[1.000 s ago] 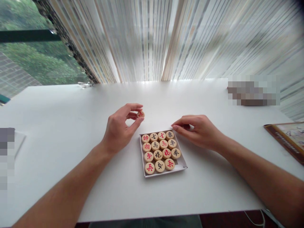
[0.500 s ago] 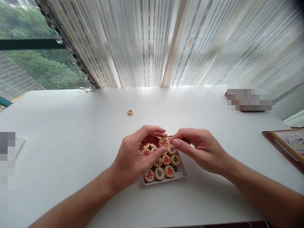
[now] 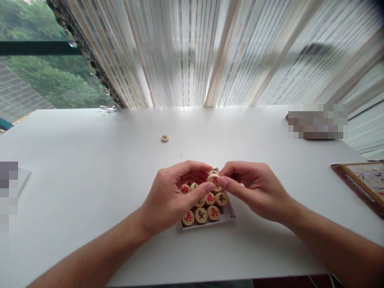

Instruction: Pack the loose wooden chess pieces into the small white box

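Note:
A shallow cardboard box (image 3: 229, 214) holds several round wooden Chinese chess pieces with red or black characters. Over its upper part, one red-marked Chinese chess piece (image 3: 214, 180) is between my two hands, raised above the others. My left hand (image 3: 175, 192) curves over the box's left side, its thumb at the piece's lower edge and its fingers behind. From the right, my right hand (image 3: 255, 184) pinches the piece's edge with thumb and forefinger. In the front row lies a black-marked piece (image 3: 201, 215). The left hand hides part of the box.
A single Chinese chess piece (image 3: 165, 138) lies on the white table (image 3: 90, 172) beyond the box. At the right edge is a flat brown-bordered picture box or board (image 3: 360, 184). A blurred-out object (image 3: 318, 124) stands at back right, before striped curtains (image 3: 180, 52).
The red-marked piece has shifted slightly right, toward my right thumb, and tilted. My right fingers now meet its edge. The left hand has moved slightly right with it.

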`<state>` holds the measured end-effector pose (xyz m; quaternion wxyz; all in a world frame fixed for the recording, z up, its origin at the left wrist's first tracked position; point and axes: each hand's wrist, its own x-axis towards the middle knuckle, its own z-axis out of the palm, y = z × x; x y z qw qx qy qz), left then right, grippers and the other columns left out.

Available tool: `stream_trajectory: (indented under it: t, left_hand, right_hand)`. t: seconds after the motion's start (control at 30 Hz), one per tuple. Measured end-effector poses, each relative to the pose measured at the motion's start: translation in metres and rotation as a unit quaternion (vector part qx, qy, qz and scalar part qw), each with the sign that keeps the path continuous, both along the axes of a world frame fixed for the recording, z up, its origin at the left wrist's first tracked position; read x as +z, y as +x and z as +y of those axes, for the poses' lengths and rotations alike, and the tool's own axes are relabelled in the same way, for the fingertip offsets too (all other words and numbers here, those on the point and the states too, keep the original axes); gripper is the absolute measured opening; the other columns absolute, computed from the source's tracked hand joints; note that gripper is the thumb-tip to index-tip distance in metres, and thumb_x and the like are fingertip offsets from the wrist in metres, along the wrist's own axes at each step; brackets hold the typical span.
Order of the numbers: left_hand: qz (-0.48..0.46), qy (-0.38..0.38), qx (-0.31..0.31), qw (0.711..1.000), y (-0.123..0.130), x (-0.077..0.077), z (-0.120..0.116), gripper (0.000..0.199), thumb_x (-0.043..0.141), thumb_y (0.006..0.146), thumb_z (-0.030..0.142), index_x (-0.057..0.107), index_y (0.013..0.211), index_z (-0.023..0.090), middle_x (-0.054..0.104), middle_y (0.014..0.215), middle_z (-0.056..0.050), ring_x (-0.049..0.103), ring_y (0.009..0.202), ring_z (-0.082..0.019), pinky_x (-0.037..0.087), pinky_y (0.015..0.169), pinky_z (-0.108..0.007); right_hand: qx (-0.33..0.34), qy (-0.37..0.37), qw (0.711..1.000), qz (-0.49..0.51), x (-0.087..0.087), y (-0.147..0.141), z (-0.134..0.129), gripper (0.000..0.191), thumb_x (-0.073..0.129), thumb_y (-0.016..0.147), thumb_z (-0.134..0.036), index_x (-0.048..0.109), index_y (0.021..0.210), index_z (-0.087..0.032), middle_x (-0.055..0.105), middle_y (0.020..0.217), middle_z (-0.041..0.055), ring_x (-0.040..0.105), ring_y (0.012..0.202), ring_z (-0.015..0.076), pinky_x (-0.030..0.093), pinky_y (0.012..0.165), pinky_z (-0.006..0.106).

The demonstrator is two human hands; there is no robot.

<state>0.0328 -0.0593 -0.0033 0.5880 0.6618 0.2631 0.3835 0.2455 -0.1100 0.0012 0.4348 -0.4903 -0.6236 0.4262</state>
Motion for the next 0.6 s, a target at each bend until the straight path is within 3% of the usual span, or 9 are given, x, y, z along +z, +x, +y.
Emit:
stream_trajectory:
  t: [0.13,0.37,0.47,0.6]
  left_hand:
    - [0.003,-0.086,-0.014,0.996,0.0,0.008,0.0,0.013,0.083,0.091,0.022,0.086,0.102,0.014,0.086,0.097,-0.008,0.082,0.091,-0.017,0.066,0.082,-0.019]
    - [-0.023,-0.159,-0.038,0.986,0.0,0.013,0.0,0.01,0.081,0.092,0.02,0.088,0.099,0.018,0.086,0.085,-0.004,0.08,0.073,-0.011,0.063,0.07,-0.011]
    - [-0.017,-0.152,-0.035,0.988,0.001,0.013,-0.002,0.011,0.082,0.091,0.02,0.088,0.101,0.019,0.087,0.089,-0.004,0.081,0.077,-0.012,0.063,0.073,-0.012]
    - [0.012,-0.087,-0.004,0.996,0.001,0.014,-0.005,0.014,0.086,0.087,0.018,0.089,0.1,0.02,0.087,0.093,-0.004,0.083,0.084,-0.015,0.064,0.075,-0.013]
  right_hand:
    - [0.0,0.023,0.999,-0.023,0.001,0.001,-0.001,0.031,0.08,0.094,-0.044,0.075,0.082,-0.016,0.071,0.072,0.0033,0.056,0.065,0.0153,0.042,0.059,0.028]
    - [0.006,0.04,0.999,-0.004,0.002,-0.001,-0.002,0.023,0.082,0.094,-0.036,0.075,0.082,-0.018,0.07,0.07,-0.0001,0.055,0.062,0.0119,0.043,0.056,0.024]
    - [0.009,0.021,0.999,0.027,0.002,-0.003,-0.003,0.016,0.083,0.094,-0.031,0.077,0.087,-0.018,0.074,0.076,0.0009,0.059,0.063,0.0116,0.046,0.056,0.023]
    - [0.011,-0.007,0.997,0.079,0.002,-0.005,-0.006,0.011,0.087,0.09,-0.027,0.079,0.093,-0.019,0.078,0.079,0.0014,0.064,0.064,0.0117,0.05,0.056,0.02]
